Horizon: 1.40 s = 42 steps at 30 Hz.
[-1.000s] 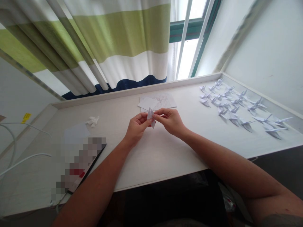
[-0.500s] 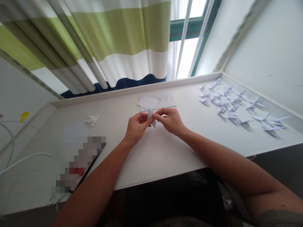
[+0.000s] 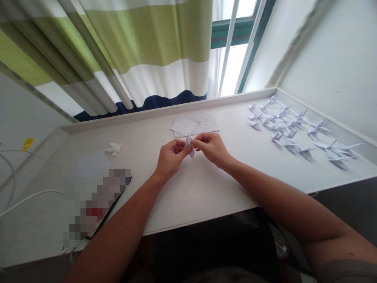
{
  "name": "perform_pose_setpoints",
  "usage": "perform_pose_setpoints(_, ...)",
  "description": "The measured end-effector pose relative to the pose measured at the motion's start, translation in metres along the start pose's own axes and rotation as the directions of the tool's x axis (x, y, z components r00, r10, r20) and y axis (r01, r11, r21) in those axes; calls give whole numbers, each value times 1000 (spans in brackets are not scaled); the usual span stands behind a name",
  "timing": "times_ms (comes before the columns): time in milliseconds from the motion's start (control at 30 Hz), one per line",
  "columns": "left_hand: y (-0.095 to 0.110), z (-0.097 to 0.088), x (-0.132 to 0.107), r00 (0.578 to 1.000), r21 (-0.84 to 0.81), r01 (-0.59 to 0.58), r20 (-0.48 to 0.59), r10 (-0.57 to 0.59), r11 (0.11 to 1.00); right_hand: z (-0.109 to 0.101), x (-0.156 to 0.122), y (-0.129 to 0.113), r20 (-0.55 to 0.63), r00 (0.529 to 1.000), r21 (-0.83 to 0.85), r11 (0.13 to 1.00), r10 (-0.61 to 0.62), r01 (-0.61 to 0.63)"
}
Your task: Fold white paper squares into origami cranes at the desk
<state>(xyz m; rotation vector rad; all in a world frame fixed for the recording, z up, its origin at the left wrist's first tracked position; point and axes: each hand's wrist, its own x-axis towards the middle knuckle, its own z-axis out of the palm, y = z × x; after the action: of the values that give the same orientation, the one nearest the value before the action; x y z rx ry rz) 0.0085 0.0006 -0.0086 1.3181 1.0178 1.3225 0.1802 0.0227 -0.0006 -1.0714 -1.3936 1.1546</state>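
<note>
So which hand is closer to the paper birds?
Right. The right hand lies toward the birds; the left hand is farther off, across the folded paper.

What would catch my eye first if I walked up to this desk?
Probably the two bare hands at the middle of the white desk: the left hand and right hand pinch a small folded paper between them. To the right, rows of white paper cranes stand on the desk, and a green-and-white striped curtain hangs behind.
</note>
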Motion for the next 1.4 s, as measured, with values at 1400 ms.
perform_pose_setpoints(1400,3,-2,1,999,-94,32,10,-31,995,-4,-1,-3,145,984,102,991,-104,90)
